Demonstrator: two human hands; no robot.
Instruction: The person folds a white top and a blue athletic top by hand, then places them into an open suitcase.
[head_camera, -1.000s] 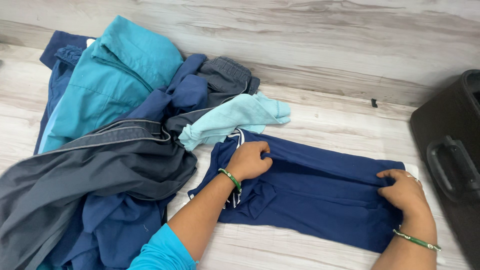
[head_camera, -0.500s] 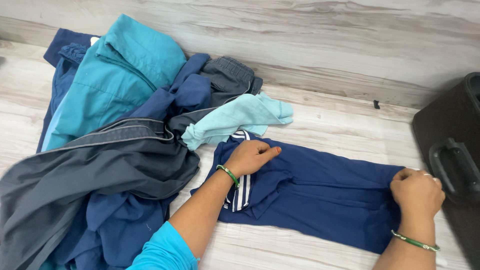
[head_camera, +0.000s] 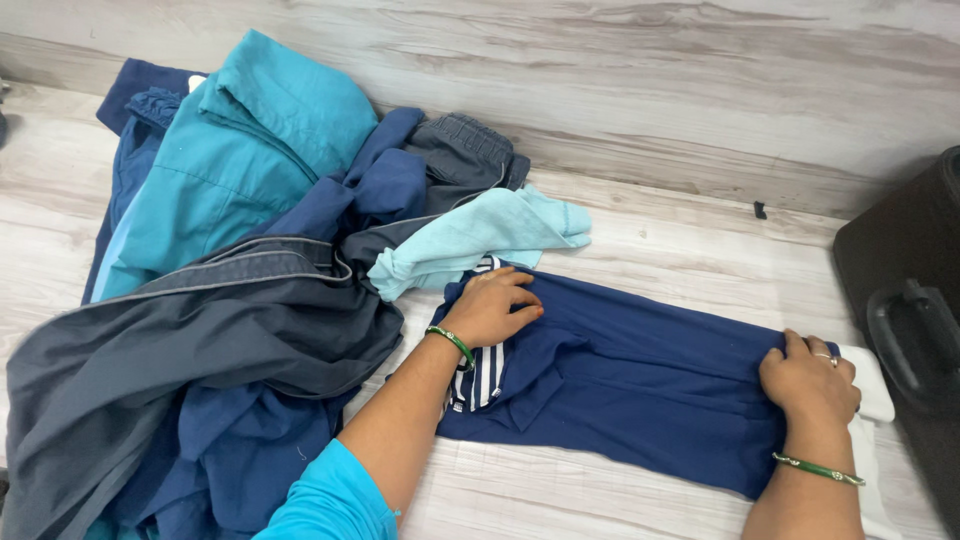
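Note:
A navy blue shirt (head_camera: 640, 385) with a striped white collar (head_camera: 484, 376) lies folded lengthwise on the pale wood-grain floor. My left hand (head_camera: 492, 306) rests flat on its collar end, fingers spread and pressing the cloth. At the other end my right hand (head_camera: 806, 383) presses down on the shirt's hem, fingers curled over the edge. Both wrists carry a green bangle. Something white (head_camera: 870, 385) shows under the shirt's right end.
A heap of clothes lies to the left: a teal jacket (head_camera: 230, 170), a dark grey garment (head_camera: 200, 340), a light blue piece (head_camera: 470, 235) and navy ones. A black suitcase (head_camera: 905, 300) with a handle stands at the right edge. A wood-grain wall runs behind.
Both hands have let go of the folded upper edge and now lie on the shirt. The collar's stripes have come into view. My right hand has opened from a fist and shifted slightly left.

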